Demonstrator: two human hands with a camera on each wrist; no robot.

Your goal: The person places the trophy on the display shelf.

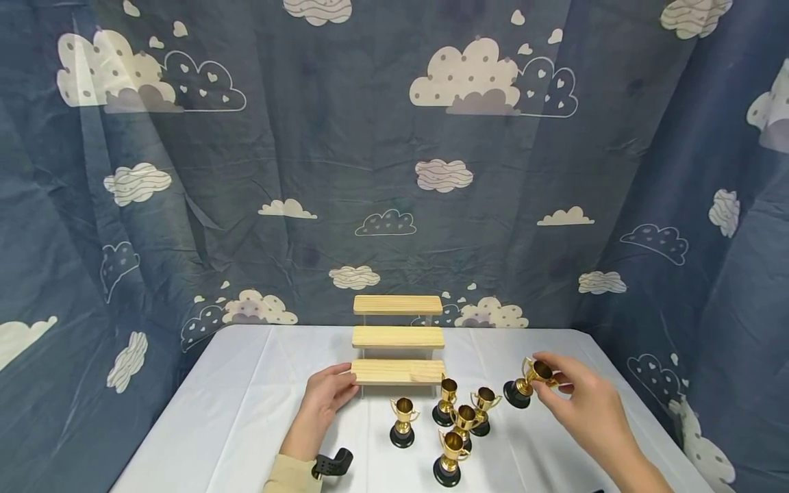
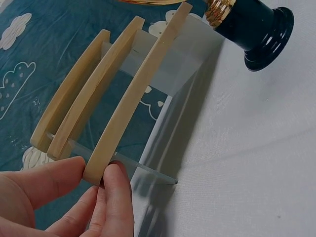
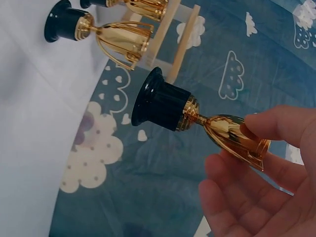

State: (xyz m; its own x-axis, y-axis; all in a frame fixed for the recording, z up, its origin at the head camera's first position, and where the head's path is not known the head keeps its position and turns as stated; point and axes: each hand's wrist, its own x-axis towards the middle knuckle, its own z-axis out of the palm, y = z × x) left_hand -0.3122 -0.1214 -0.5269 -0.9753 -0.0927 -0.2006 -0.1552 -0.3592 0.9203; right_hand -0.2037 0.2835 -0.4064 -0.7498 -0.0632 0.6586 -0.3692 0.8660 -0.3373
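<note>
My left hand [image 1: 325, 400] pinches the left end of the lowest wooden step of a three-step display stand [image 1: 397, 372]; in the left wrist view, thumb and fingers [image 2: 117, 192] close about that end. On the right, my right hand [image 1: 582, 400] holds a small gold trophy cup [image 1: 525, 383] with a black base by its bowl, tilted, the base pointing left. In the right wrist view thumb and fingers grip the held trophy's gold bowl [image 3: 229, 131]. Several more such trophies stand upright before the stand, among them one trophy [image 1: 403, 423] apart on the left and a front trophy [image 1: 450, 460].
The stand's clear side panel [image 2: 148, 170] carries the wooden steps. A white cloth covers the table [image 1: 246, 411]. Behind it hangs a blue curtain [image 1: 345, 137] with a cloud print. A black band [image 1: 333, 463] is on the left wrist.
</note>
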